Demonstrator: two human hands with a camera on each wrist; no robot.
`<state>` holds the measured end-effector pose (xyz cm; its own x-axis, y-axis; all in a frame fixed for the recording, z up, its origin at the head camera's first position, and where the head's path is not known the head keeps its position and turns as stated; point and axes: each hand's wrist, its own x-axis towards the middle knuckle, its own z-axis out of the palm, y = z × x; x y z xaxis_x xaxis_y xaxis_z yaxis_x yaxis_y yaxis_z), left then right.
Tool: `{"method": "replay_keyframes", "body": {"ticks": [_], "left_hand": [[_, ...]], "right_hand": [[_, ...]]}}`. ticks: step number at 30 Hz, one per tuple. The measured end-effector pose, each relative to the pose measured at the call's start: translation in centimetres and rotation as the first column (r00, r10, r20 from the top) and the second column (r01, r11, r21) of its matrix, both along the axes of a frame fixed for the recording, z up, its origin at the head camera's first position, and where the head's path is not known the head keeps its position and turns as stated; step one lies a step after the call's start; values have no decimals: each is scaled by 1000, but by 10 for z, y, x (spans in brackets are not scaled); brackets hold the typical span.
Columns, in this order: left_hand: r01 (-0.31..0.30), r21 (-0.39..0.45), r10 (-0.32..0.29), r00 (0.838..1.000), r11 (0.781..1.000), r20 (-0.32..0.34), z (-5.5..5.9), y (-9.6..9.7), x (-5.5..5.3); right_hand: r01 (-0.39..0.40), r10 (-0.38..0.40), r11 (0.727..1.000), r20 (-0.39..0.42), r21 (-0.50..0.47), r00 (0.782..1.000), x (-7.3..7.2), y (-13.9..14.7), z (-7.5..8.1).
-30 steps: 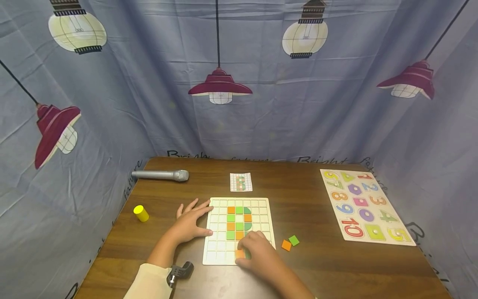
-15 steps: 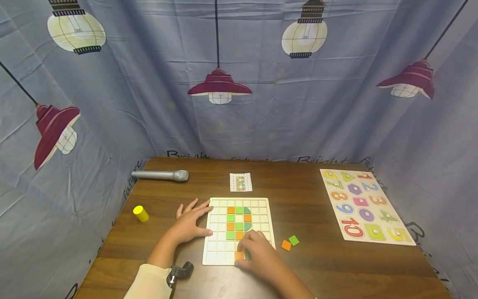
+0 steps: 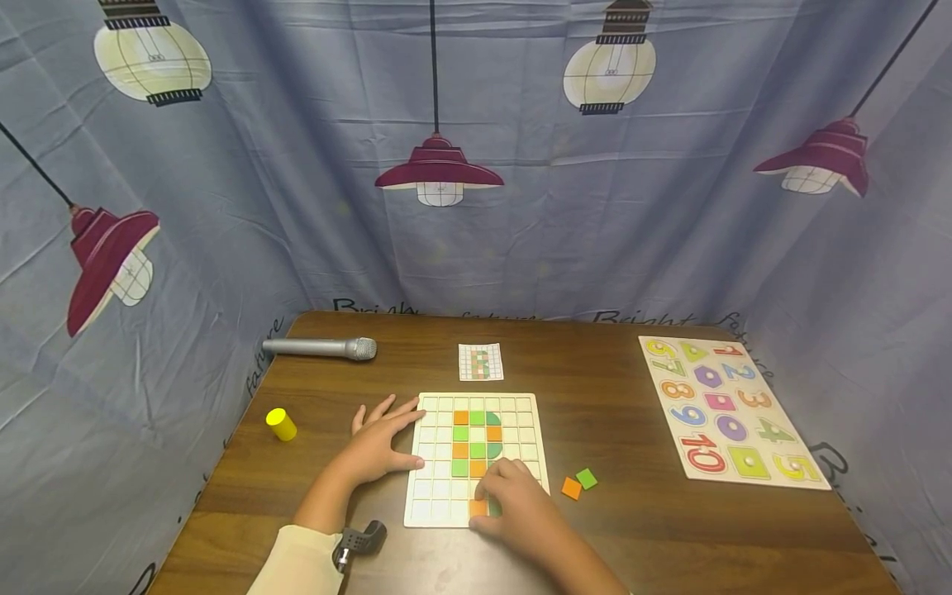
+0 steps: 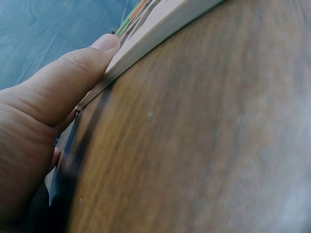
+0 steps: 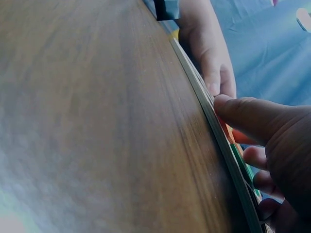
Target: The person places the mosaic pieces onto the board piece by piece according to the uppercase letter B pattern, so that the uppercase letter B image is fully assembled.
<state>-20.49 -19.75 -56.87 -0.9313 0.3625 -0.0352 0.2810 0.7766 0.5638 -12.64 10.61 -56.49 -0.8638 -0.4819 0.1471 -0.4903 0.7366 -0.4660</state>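
A pale square grid board (image 3: pixel 431 496) lies on the table with orange, green and dark green tiles set in its cells. My left hand (image 3: pixel 377 446) rests against the board's left side, fingers spread and thumb on the rim; the left wrist view shows the thumb (image 4: pixel 104 46) over that edge. Over the board's near side, my right hand (image 3: pixel 521 508) pinches an orange tile (image 3: pixel 478 508) in the bottom row between thumb and finger. A dark green tile beside it is mostly covered by the hand.
Loose orange (image 3: pixel 571 488) and green (image 3: pixel 586 478) tiles lie right of the board. Behind it is a small pattern card (image 3: pixel 480 363). A microphone (image 3: pixel 320 349) and a yellow cylinder (image 3: pixel 281 425) are at left, a number puzzle board (image 3: pixel 732 413) at right.
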Motion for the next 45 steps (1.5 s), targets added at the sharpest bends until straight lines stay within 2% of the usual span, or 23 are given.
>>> {"method": "replay_keyframes", "body": {"ticks": [11,16,19,22,27,31,34,38,45], "left_hand": [[-3,-2,3,1000,1000,-7,0,-1,0],[-3,1,3,1000,1000,-2,1,0,0],[-1,1,1,1000,1000,0,1,0,0],[0,1,0,1000,1000,2,2,0,0],[1,-5,-1,1000,1000,-2,2,0,-1],[-1,-8,1,1000,1000,-9,2,0,0],[-1,-14,1,1000,1000,-6,2,0,1],[4,-19,-4,1000,1000,-3,2,2,2],[1,-9,-1,1000,1000,-2,3,2,1]], "right_hand": [[-28,26,999,-53,-31,998,-1,1,-1],[0,-10,995,-99,-99,995,-6,7,-9],[51,-70,984,-109,-172,992,-11,18,-10],[149,-166,966,-66,-211,984,-16,35,-6],[316,-311,938,59,-145,949,-19,73,0],[373,-366,922,78,-106,927,-20,102,-2],[378,-373,920,70,-100,925,-18,121,-6],[344,-340,933,54,-106,939,-12,141,-11],[290,-284,953,76,-83,956,-12,153,-9]]}}
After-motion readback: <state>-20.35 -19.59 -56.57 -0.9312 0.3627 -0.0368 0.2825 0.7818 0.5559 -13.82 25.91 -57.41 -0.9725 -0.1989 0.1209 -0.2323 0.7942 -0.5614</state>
